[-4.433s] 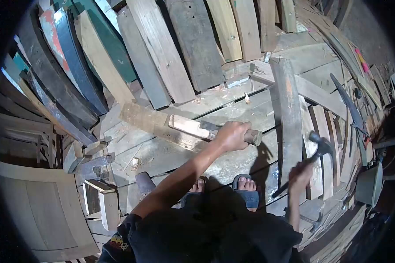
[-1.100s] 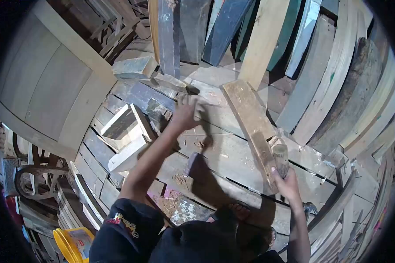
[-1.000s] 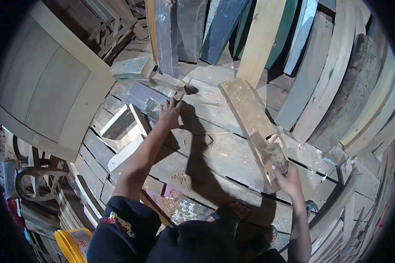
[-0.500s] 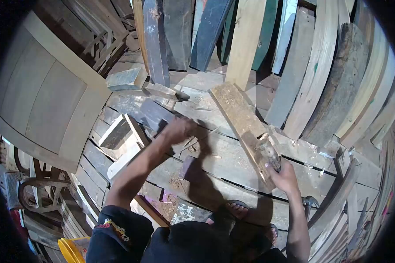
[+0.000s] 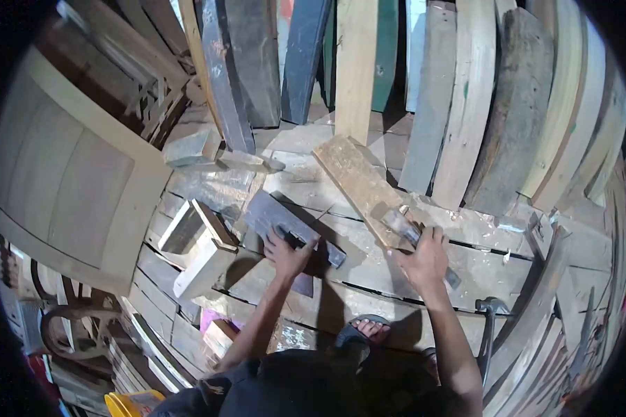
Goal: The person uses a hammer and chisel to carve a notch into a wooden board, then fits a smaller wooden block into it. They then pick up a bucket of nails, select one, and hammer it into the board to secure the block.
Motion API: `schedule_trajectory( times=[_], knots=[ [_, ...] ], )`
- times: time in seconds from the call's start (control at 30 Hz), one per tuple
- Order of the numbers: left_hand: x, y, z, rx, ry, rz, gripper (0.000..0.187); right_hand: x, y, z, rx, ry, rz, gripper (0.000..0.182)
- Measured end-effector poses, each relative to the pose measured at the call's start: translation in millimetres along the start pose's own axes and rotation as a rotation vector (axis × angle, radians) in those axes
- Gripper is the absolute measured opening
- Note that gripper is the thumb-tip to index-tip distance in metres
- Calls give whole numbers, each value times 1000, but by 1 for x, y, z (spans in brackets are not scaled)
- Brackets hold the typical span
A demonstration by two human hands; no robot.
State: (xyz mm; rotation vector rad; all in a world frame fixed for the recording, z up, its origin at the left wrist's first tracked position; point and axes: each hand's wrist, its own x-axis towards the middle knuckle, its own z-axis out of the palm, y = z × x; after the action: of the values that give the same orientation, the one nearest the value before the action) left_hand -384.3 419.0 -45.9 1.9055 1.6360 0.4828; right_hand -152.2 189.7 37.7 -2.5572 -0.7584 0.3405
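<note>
My left hand (image 5: pixel 290 256) is closed on a long, dark, flat block (image 5: pixel 275 214) at its black middle part, over the plank floor. My right hand (image 5: pixel 424 263) is wrapped round a worn greyish block-shaped tool (image 5: pixel 398 224), whose far end pokes out past my palm. This tool overlaps the near end of a tan board (image 5: pixel 355 177) lying slantwise on the floor. Under my left wrist, a small purplish block (image 5: pixel 302 284) shows in part. Left of that hand stands an open wooden box frame (image 5: pixel 205 267).
A hammer (image 5: pixel 492 306) leans at the right, near curved timbers. Many boards (image 5: pixel 355 69) stand upright along the back. A panelled door (image 5: pixel 83 181) lies at the left, and wood offcuts (image 5: pixel 191 147) sit behind the box frame. My sandalled foot (image 5: pixel 371 329) is below.
My left hand has come down and back onto the dark block, which now lies turned and nearer. My right hand has shifted its hold over the greyish tool, which has turned.
</note>
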Motion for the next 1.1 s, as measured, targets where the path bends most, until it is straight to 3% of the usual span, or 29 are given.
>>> schedule_trajectory(
  times=[0.03,0.17,0.2,0.27,0.37,0.5,0.6,0.83,0.93,1.0,1.03,1.1],
  knots=[
    [1,4,4,-178,-88,-164,154,8,-7,-2,-63,-68,31,97],
    [10,13,52,-55,33,-61,166,18,-7,26,-233,-46,-110,114],
    [-1,42,35,17,-52,-180,163,14,-5,30,-216,-75,-106,113],
    [9,35,46,-20,44,25,157,24,-6,29,-189,-92,-102,111],
    [17,39,35,-17,-17,154,150,22,-5,30,-246,-75,-104,104],
    [65,24,64,-143,96,358,143,27,-3,28,-185,-121,-46,100],
    [68,35,83,-109,82,221,140,30,-4,15,-145,-172,-29,100],
    [44,33,83,-168,92,347,127,11,24,4,-183,-74,-76,84],
    [33,34,82,-168,79,348,126,0,30,-16,-111,-148,-35,90],
    [46,35,95,-196,82,320,126,-9,48,-8,-132,-120,-81,90],
    [64,31,101,-325,104,456,125,-13,52,-9,-136,-124,-67,89],
    [89,51,94,-186,124,408,123,-22,61,-10,-153,-93,-62,89]
  ],
)
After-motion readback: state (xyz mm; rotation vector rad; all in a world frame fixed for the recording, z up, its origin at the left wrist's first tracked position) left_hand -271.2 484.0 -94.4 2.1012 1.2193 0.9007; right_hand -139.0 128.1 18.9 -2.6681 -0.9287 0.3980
